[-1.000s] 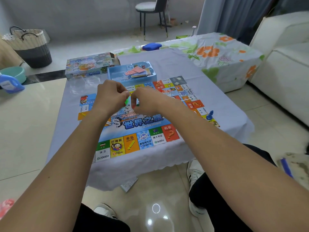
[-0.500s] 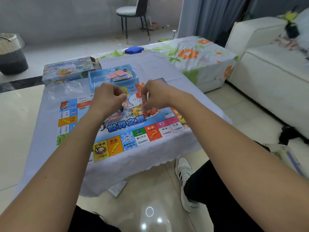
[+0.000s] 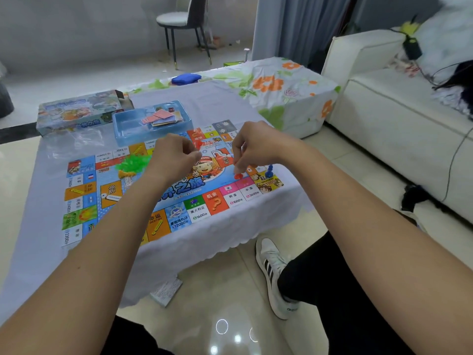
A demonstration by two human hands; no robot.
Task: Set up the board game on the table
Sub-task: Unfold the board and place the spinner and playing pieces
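The game board point(image 3: 179, 190) is laid flat on the cloth-covered desk point(image 3: 46, 252), its long axis running left to right across the view, printed text facing the person. "DESTINY", "2000", "1600", "1000" and "3600" can be read along the near edge. A red pawn point(image 3: 238, 175) is pinched upright by the right hand point(image 3: 256, 147) at the board's right side, just beside a blue pawn point(image 3: 269, 171). The left hand point(image 3: 174, 157) is curled; whether anything is held cannot be told. Green pieces point(image 3: 133, 162) are heaped at board left.
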